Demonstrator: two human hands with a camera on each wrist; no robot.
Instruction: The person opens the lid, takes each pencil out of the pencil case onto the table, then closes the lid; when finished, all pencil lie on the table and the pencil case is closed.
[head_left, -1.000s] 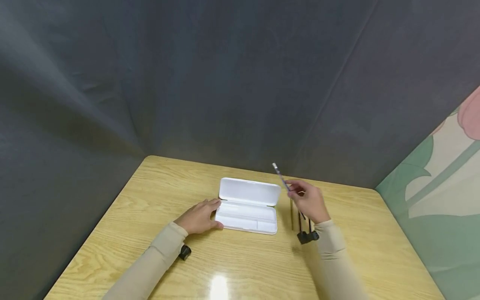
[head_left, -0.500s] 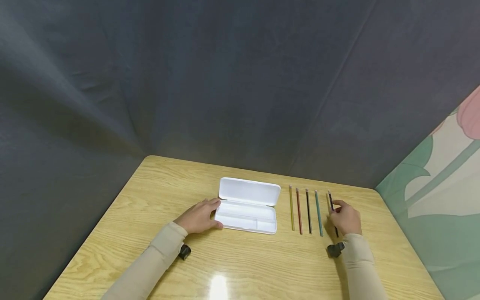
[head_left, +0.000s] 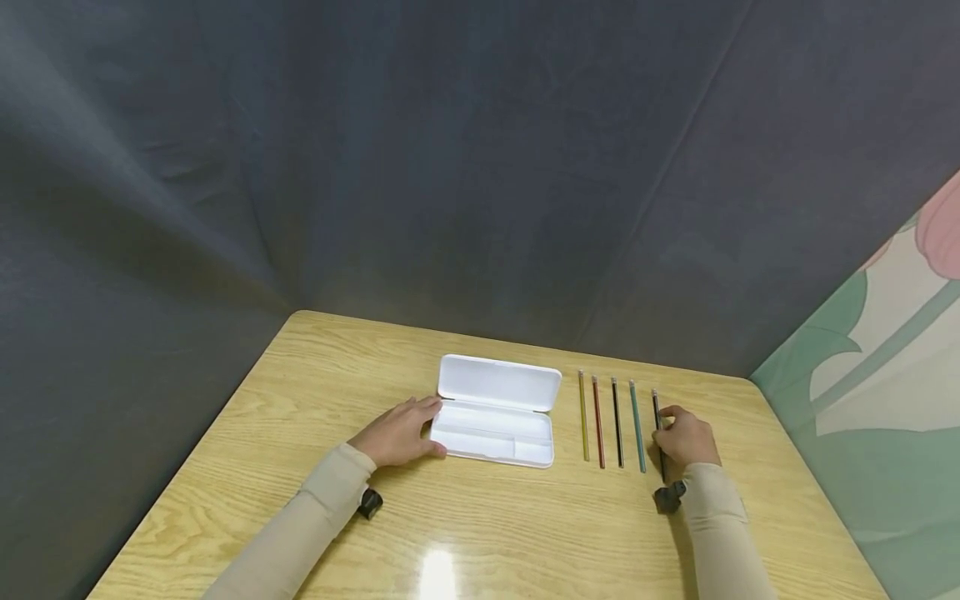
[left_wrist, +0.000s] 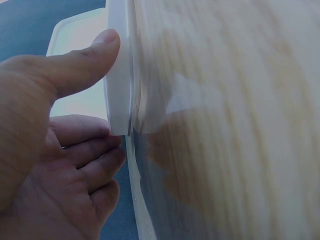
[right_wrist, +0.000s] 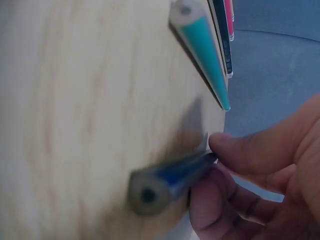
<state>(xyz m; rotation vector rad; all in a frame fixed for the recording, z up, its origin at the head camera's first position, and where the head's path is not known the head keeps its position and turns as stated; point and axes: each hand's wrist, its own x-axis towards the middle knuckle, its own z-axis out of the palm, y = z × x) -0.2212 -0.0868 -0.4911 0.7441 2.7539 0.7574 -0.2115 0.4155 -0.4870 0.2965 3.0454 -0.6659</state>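
A white pencil case (head_left: pixel 487 447) lies on the table with its lid (head_left: pixel 498 383) raised at the back. My left hand (head_left: pixel 401 433) holds the case's left end, thumb at the front corner and fingers toward the hinge side. In the left wrist view the thumb (left_wrist: pixel 87 62) lies against the case wall (left_wrist: pixel 119 95). To the right, my right hand (head_left: pixel 687 437) pinches a dark blue pencil (right_wrist: pixel 175 177) between thumb and fingers, eraser end pointing away. Left of it lies a teal pencil (head_left: pixel 637 429), roughly parallel; whether the held pencil touches the table cannot be told.
Yellow (head_left: pixel 583 417), red (head_left: pixel 598 425) and black (head_left: pixel 617 425) pencils lie in a row between the case and the teal one. A dark curtain (head_left: pixel 450 167) hangs behind the wooden table (head_left: pixel 525 525). Flower-patterned fabric (head_left: pixel 885 400) borders the right side.
My right hand has brought the pencil from mid-air near the case rightward and down beside the teal pencil, then shifted it slightly left. The left hand has stayed on the pencil case.
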